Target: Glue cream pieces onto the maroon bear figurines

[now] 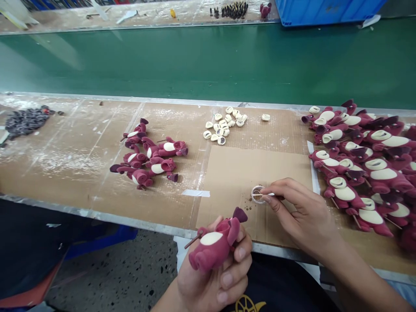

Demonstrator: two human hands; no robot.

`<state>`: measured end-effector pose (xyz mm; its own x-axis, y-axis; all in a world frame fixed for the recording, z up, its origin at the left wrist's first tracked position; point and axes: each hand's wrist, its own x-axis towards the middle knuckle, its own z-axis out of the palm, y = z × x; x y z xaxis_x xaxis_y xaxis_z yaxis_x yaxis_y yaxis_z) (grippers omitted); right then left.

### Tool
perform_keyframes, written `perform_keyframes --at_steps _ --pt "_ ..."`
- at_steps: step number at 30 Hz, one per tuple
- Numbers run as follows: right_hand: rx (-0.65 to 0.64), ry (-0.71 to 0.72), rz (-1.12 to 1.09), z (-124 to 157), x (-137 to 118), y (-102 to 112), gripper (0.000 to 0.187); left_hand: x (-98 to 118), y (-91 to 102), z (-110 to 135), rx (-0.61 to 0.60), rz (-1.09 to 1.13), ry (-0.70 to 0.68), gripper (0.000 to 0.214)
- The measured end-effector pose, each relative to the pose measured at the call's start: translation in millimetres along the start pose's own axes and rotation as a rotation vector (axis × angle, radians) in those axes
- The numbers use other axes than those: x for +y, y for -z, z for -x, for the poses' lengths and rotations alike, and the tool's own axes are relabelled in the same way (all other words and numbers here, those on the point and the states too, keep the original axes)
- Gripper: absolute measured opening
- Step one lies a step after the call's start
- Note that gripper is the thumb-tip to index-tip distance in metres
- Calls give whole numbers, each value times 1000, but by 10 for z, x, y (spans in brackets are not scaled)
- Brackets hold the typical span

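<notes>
Cardboard bench (81, 160) under right hand (302, 212); green belt (208, 60) beyond.

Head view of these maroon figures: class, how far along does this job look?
Done, it seems: the right-hand heap of figures already has cream pieces on the heads. In hand: the left hand holds a figure without one, while the right hand holds a white stick at a small clear cup. Left: the middle group of figures lacks them, and loose cream pieces lie nearby.
</notes>
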<state>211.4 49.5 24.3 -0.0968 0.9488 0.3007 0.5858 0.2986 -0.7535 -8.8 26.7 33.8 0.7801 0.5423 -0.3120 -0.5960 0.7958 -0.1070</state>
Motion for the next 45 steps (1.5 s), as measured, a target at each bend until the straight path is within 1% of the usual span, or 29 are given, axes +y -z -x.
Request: perform_keyframes --at_steps 4,7,10,12,14,17,19,21,24,26,29,31,38,45 --pt "14 10 -4 5 -25 15 13 -18 10 -15 10 -52 -12 35" --pt "9 13 -2 16 -43 26 14 -17 37 -24 34 -99 -27 46" --pt "13 9 -12 34 -44 31 15 -21 67 -19 63 -138 -44 49" --pt "22 9 -17 45 -35 32 15 -32 82 -10 118 -171 -62 50" --pt "33 4 -19 51 -21 32 15 -44 91 -3 198 -255 -81 50" --pt "56 -12 -36 51 2 27 16 -54 74 -10 323 -507 -111 48" --pt "69 -20 -49 47 10 25 16 -54 43 -29 383 -650 -95 52" --pt "75 -23 -52 41 10 27 16 -53 13 -58 416 -712 -49 58" --pt "73 -28 -47 29 4 35 15 -69 15 -129 451 -675 -9 54" --pt "68 -36 -44 22 7 41 15 -94 57 -194 452 -603 -32 49" --pt "65 -43 -41 18 29 47 15 -133 128 -296 395 -505 -71 48" --pt "56 -43 -45 22 51 51 16 -144 140 -347 358 -472 -74 50" --pt "60 -78 -65 43 99 77 14 -114 21 -417 384 -479 12 54" --pt "58 -108 -80 44 102 87 15 -114 10 -456 428 -418 31 50"
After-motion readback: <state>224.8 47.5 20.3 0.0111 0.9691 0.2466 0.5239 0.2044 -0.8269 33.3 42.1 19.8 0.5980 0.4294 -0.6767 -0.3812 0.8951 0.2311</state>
